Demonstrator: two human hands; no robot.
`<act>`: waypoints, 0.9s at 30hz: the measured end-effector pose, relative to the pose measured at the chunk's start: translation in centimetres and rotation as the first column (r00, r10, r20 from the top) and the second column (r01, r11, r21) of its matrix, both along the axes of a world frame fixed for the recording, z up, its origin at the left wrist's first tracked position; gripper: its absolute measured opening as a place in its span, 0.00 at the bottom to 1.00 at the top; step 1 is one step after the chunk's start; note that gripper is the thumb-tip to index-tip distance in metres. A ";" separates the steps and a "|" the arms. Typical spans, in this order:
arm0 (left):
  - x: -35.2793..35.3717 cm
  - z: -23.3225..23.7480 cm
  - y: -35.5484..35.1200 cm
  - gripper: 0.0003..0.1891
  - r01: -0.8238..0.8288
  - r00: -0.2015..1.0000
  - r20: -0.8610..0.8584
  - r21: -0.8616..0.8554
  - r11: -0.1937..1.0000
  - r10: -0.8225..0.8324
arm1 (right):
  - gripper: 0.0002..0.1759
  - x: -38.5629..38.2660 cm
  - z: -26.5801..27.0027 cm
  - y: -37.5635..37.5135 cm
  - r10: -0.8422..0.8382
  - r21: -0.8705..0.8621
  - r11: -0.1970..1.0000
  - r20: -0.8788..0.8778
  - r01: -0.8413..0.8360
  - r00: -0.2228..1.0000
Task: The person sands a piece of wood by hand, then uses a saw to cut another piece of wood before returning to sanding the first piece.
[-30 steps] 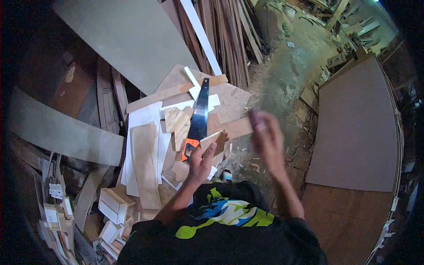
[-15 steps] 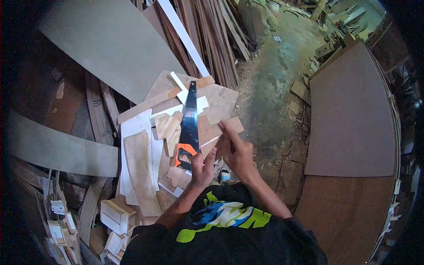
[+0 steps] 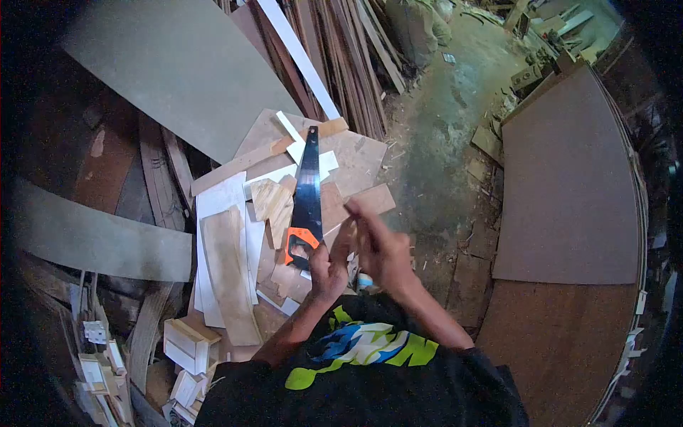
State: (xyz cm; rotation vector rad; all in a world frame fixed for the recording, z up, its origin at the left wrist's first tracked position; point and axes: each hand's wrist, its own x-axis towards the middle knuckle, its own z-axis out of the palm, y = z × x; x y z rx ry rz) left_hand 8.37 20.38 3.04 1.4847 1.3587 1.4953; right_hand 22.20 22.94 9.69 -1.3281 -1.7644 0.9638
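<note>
My left hand (image 3: pixel 329 272) is wrapped round the orange and black handle of a handsaw (image 3: pixel 308 188), with part of the fingers showing through the grip opening. The dark blade points away from me, its narrow end lying over wood scraps. My right hand (image 3: pixel 390 260) is close beside the left, its fingers bent together and their tips near the left fingertips. Whatever may be between them is too small or hidden to make out. A brown board piece (image 3: pixel 377 201) lies just beyond the right fingers, and a pale cut wood piece (image 3: pixel 272 201) sits left of the blade.
White sheets (image 3: pixel 218 203) and a long curved wood piece (image 3: pixel 231 277) lie on the left of the work surface. Large panels (image 3: pixel 569 185) lean on the right. Long strips (image 3: pixel 341 64) stand at the back, and small wooden boxes (image 3: pixel 188 349) sit at lower left.
The right hand has shifted slightly, and its fingers have drawn in closer to the left hand's fingers. The saw stays in the left hand, almost unmoved.
</note>
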 end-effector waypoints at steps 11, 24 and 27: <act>-1.3 -1.5 1.2 0.14 0.055 0.990 -0.127 -0.043 0.998 -0.060 | 0.29 -0.5 0.2 1.0 -0.027 0.202 0.979 -0.063 0.039 0.998; -3.2 1.9 4.7 0.30 0.350 0.874 -0.427 0.217 0.911 -0.234 | 0.24 0.6 -0.1 3.1 -0.055 0.259 0.961 -0.170 0.098 0.984; -4.0 2.1 5.8 0.33 0.430 0.830 -0.495 0.274 0.860 -0.257 | 0.25 0.6 0.9 2.0 0.030 0.280 0.960 -0.128 0.007 0.991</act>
